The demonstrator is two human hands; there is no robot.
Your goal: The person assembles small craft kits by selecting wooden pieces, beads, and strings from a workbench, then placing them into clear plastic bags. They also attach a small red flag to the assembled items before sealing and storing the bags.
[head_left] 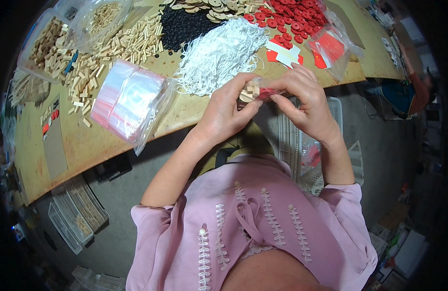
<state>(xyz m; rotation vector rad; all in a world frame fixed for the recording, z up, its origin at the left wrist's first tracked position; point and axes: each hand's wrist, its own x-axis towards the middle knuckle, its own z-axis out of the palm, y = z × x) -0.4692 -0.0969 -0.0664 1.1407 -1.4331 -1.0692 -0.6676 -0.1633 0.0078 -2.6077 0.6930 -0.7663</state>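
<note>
Just beyond the table's near edge, both hands hold up a small clear plastic bag [251, 90] with pale wooden pieces in it and a red strip along its right end. My left hand [223, 109] grips the bag's left side between thumb and fingers. My right hand [309, 104] pinches the red end between thumb and forefinger. A bundle of flat, clear, red-edged bags [128, 99] lies on the table left of my left hand. Beyond the hands is a heap of white cords [219, 56], with red and white cards [283, 54] to its right.
On the table [173, 114] are wooden blocks [86, 85], wooden sticks [144, 34], small black pieces [185, 26], red discs [301, 19] and a bag of red cards [330, 48]. Plastic crates [81, 213] stand on the floor. Another person [418, 94] is at far right.
</note>
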